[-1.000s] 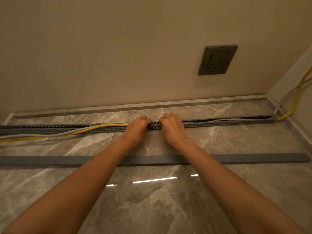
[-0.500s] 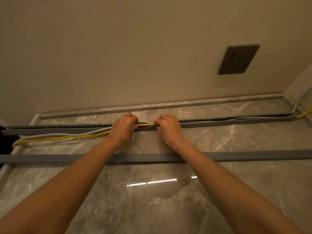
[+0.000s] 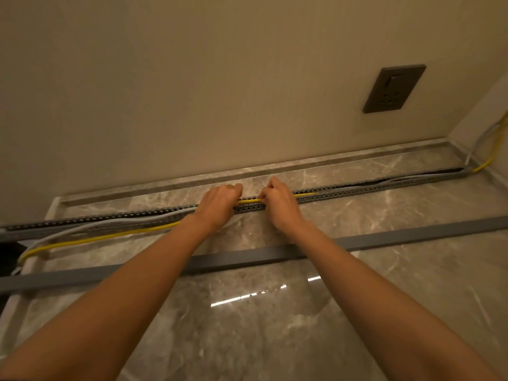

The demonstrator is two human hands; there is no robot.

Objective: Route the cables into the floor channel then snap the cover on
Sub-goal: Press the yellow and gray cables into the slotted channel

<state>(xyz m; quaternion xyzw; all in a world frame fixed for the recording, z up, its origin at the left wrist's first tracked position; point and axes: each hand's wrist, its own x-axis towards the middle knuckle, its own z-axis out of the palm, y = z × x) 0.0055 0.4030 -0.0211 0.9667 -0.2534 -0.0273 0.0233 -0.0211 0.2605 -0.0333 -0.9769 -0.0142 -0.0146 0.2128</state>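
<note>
A long grey slotted floor channel (image 3: 357, 191) runs across the marble floor parallel to the wall. A yellow cable (image 3: 110, 237) and a grey cable (image 3: 82, 228) lie outside the channel on the left and sit inside it on the right. My left hand (image 3: 220, 203) and my right hand (image 3: 280, 203) rest on the channel's middle, both pinching the yellow cable at the channel's top edge. A short stretch of yellow cable shows between them. The flat grey cover strip (image 3: 247, 258) lies on the floor nearer to me, under my forearms.
A dark wall socket (image 3: 394, 89) sits on the beige wall at upper right. The cables rise up the right corner (image 3: 492, 149). A stone skirting ledge (image 3: 330, 160) runs along the wall base. A dark gap (image 3: 8, 259) shows at far left.
My hands have shifted left along the channel, and the view has swung left with them. The yellow cable now sits in the channel a little farther to the left.
</note>
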